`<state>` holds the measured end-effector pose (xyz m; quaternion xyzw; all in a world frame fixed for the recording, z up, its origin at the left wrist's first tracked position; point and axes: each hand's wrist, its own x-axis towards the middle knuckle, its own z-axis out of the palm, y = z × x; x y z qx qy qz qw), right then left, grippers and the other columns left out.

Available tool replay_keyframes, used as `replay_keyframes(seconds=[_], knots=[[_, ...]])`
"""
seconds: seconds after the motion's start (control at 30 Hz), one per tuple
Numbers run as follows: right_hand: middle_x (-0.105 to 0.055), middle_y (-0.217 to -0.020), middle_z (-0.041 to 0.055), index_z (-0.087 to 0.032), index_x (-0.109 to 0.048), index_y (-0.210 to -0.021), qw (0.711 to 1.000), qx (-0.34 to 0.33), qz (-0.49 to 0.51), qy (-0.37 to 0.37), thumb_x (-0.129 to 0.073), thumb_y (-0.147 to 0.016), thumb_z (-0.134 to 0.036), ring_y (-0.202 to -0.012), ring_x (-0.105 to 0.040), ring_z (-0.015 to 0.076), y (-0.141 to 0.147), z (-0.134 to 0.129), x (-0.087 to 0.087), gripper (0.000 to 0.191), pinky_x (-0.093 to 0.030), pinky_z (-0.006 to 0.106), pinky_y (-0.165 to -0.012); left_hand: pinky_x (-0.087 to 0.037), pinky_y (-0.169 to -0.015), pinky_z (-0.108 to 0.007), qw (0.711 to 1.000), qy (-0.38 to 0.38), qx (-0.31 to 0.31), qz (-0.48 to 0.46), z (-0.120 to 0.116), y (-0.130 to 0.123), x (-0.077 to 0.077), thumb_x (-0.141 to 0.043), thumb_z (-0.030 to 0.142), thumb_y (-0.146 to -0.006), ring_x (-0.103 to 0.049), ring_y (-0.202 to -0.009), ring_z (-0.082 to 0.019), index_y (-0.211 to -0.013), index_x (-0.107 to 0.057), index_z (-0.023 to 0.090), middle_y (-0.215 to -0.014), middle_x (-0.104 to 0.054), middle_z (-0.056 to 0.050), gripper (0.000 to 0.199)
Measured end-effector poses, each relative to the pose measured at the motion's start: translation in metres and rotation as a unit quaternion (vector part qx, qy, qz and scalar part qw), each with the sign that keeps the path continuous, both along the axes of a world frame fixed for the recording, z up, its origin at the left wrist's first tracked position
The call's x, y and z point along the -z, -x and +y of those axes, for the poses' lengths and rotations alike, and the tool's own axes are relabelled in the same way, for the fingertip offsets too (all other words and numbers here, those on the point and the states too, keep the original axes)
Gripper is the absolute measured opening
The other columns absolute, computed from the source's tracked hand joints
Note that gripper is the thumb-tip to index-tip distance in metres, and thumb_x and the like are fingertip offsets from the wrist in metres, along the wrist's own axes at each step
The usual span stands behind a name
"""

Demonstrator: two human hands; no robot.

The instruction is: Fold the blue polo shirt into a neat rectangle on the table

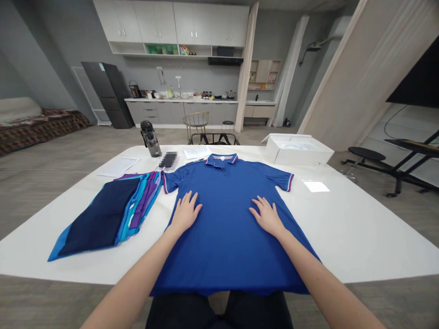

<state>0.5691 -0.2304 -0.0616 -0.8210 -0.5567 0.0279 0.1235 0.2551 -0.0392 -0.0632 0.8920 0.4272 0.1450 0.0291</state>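
A blue polo shirt [225,231] lies spread out on the white table, collar away from me and both short sleeves stretched to the sides. Its collar and cuffs carry red and white trim. The hem reaches the near table edge, just above my lap. My left hand [186,212] rests flat on the shirt's left side, fingers apart. On the right side of the chest, my right hand [268,216] lies open too, fingers spread on the fabric. Neither hand grips anything. To the left sits a pile of folded clothes [102,214] in navy, blue and purple.
Along the far side of the white table [373,245] stand a dark water bottle [151,139], a phone-like dark object [168,160], printed paper [197,152] and an open white box [298,149]. A blank sheet [118,166] lies behind the clothes. Chairs stand beyond.
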Motion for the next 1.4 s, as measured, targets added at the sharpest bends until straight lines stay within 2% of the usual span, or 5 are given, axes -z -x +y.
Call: replay_keyframes(seconds=[0.37, 0.63, 0.83, 1.27, 1.4], knots=[[-0.033, -0.164, 0.0114, -0.024, -0.042, -0.156, 0.998, 0.032, -0.017, 0.045, -0.026, -0.106, -0.057, -0.152, -0.025, 0.0354, -0.104, 0.104, 0.003, 0.062, -0.017, 0.068, -0.119, -0.030, -0.120, -0.059, 0.997, 0.029, -0.059, 0.051, 0.146, -0.042, -0.006, -0.029, 0.053, -0.103, -0.032, -0.151, -0.036, -0.157, -0.036, 0.017, -0.163, -0.034, -0.018, 0.066], [-0.029, -0.166, 0.0079, -0.027, -0.047, -0.152, 1.000, -0.017, -0.025, 0.000, -0.026, -0.103, -0.064, -0.154, -0.020, 0.0319, -0.113, 0.165, 0.005, 0.065, -0.014, 0.063, -0.122, -0.025, -0.124, -0.052, 0.998, 0.032, -0.045, 0.028, 0.188, -0.077, 0.004, -0.023, 0.054, -0.103, -0.030, -0.153, -0.030, -0.157, -0.035, 0.020, -0.164, -0.033, -0.013, 0.066], [-0.021, -0.168, 0.0042, -0.035, -0.034, -0.159, 0.991, 0.122, 0.038, 0.049, -0.019, -0.097, -0.076, -0.152, -0.020, 0.0422, -0.158, 0.206, -0.002, 0.076, -0.012, 0.078, -0.113, -0.015, -0.126, -0.058, 0.984, 0.130, -0.119, 0.039, 0.231, -0.082, 0.005, -0.017, 0.073, -0.095, -0.020, -0.156, -0.031, -0.161, -0.026, 0.021, -0.167, -0.025, -0.013, 0.085], [-0.017, -0.170, 0.0036, -0.041, -0.032, -0.159, 0.974, 0.201, 0.065, 0.082, -0.024, -0.090, -0.085, -0.149, -0.006, 0.0553, -0.193, 0.185, 0.004, 0.083, -0.008, 0.088, -0.103, -0.014, -0.120, -0.071, 0.979, 0.139, -0.115, 0.098, 0.219, -0.108, 0.001, -0.017, 0.075, -0.093, -0.013, -0.156, -0.040, -0.161, -0.026, 0.031, -0.170, -0.015, -0.007, 0.082], [-0.024, -0.167, 0.0097, -0.037, -0.040, -0.157, 0.973, 0.209, 0.067, 0.069, -0.025, -0.091, -0.082, -0.147, -0.016, 0.0559, -0.212, 0.167, 0.001, 0.081, -0.014, 0.087, -0.103, -0.017, -0.114, -0.078, 0.976, 0.128, -0.143, 0.098, 0.214, -0.116, -0.005, -0.021, 0.074, -0.093, -0.019, -0.153, -0.047, -0.160, -0.031, 0.027, -0.169, -0.020, -0.012, 0.083]])
